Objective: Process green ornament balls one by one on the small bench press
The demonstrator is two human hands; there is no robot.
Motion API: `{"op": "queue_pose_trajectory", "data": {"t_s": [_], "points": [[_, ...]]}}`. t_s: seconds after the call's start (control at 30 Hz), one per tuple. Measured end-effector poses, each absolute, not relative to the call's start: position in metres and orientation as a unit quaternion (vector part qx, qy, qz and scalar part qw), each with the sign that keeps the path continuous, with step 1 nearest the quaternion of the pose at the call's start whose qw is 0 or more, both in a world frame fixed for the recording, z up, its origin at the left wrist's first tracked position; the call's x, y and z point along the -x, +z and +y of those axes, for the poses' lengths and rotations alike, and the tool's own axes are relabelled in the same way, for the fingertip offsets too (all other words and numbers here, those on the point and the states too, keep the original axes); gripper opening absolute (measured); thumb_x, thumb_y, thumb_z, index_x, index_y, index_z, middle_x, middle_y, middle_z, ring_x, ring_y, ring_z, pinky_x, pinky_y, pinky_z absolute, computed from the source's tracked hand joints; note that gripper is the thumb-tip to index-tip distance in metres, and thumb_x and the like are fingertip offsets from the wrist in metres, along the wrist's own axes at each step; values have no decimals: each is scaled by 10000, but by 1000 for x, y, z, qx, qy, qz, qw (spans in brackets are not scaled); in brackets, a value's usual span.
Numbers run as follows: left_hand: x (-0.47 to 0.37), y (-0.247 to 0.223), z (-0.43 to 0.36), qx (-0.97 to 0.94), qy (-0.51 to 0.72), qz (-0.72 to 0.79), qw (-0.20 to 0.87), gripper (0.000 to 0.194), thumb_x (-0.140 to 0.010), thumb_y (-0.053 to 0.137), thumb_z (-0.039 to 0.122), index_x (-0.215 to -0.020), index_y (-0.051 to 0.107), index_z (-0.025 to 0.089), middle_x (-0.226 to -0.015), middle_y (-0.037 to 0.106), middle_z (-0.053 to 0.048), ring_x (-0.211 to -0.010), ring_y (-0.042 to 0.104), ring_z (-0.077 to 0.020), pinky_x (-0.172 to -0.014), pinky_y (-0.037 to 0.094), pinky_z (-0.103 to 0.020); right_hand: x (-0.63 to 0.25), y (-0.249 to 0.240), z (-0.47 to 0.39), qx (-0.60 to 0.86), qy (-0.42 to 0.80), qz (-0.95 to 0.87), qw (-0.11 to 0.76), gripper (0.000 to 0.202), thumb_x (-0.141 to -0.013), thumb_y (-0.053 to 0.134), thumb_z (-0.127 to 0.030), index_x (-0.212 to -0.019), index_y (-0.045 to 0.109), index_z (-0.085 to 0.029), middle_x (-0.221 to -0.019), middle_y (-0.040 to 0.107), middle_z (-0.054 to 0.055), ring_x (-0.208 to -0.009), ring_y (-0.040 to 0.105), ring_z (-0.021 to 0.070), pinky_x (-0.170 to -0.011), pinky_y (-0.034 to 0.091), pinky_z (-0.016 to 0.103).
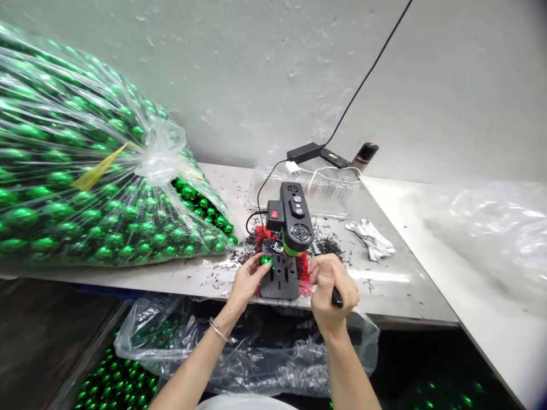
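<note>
My left hand point(248, 279) pinches a shiny green ball point(266, 261) between thumb and fingers, over the slotted black base plate point(280, 279). Above the ball stands a small black bench drill press point(294, 219) with a red switch on its side. The tool tip under its head is hidden from this angle. To the right, my right hand point(333, 287) is wrapped round the machine's lever, whose black handle point(337, 297) sticks out below the fist. Dark shavings point(329, 246) and red material point(303, 266) lie around the base.
A big clear bag of green balls point(85, 188) fills the left of the table. Behind the machine lie a clear plastic tray point(329, 196), a black power adapter point(304, 152) and cables. White gloves point(371, 239) rest at right. An open plastic bag point(141, 336) hangs below the front edge.
</note>
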State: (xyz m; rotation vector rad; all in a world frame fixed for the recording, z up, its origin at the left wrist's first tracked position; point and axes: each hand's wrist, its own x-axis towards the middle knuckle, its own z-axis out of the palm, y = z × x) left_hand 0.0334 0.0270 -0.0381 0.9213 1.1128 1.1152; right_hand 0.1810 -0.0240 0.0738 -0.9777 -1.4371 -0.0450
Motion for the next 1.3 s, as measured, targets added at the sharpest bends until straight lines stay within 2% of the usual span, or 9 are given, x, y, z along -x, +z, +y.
{"op": "queue_pose_trajectory", "data": {"t_s": [0.23, 0.4, 0.57, 0.73, 0.93, 1.13, 1.3], "points": [[-47, -45, 19, -659, 417, 523, 344, 337, -815, 745, 308, -1144, 718, 242, -1162, 750, -80, -1101, 669, -281, -1023, 477, -482, -180, 73, -26, 431, -19, -628, 648, 309, -945, 439, -98, -661, 478, -212, -620, 525, -14, -606, 545, 129, -572, 426, 284], [-52, -50, 19, -723, 408, 499, 248, 323, -831, 751, 357, -1125, 712, 229, -1150, 741, -91, -1092, 652, -283, -1022, 441, -497, -182, 71, -28, 433, -27, -640, 635, 299, -929, 440, -61, -669, 474, -206, -652, 533, -12, -616, 537, 116, -571, 424, 269], [-55, -53, 21, -739, 393, 500, 221, 315, -825, 762, 362, -1104, 723, 221, -1115, 742, -92, -1059, 648, -278, -1026, 424, -506, -185, 55, -33, 425, -28, -662, 617, 275, -924, 423, -46, -705, 469, -204, -666, 523, -12, -658, 556, 118, -589, 442, 260], [-55, -53, 21, -742, 389, 502, 214, 295, -837, 752, 343, -1106, 723, 223, -1100, 739, -88, -1048, 644, -277, -1009, 431, -486, -187, 21, -31, 406, -54, -681, 607, 264, -974, 376, -150, -739, 486, -203, -736, 561, 19, -646, 548, 124, -590, 465, 281], [-56, -55, 20, -747, 400, 492, 199, 306, -829, 763, 351, -1101, 725, 218, -1085, 739, -90, -1021, 651, -275, -993, 445, -485, -187, -16, -23, 403, -106, -652, 634, 319, -1010, 344, -222, -722, 480, -212, -725, 571, 8, -620, 540, 126, -704, 490, 349], [-57, -57, 20, -746, 404, 494, 191, 304, -824, 772, 331, -1101, 720, 214, -1089, 739, -85, -1023, 651, -272, -986, 454, -489, -186, -26, -22, 406, -92, -647, 638, 324, -1024, 308, -234, -741, 464, -213, -726, 546, -8, -643, 566, 122, -832, 511, 392], [-58, -57, 19, -742, 406, 493, 203, 326, -824, 770, 351, -1117, 721, 216, -1103, 739, -94, -1043, 652, -279, -1008, 448, -516, -189, -26, -21, 391, -91, -671, 623, 302, -1009, 351, -224, -736, 480, -210, -736, 554, -3, -661, 581, 129, -786, 516, 366]]}}
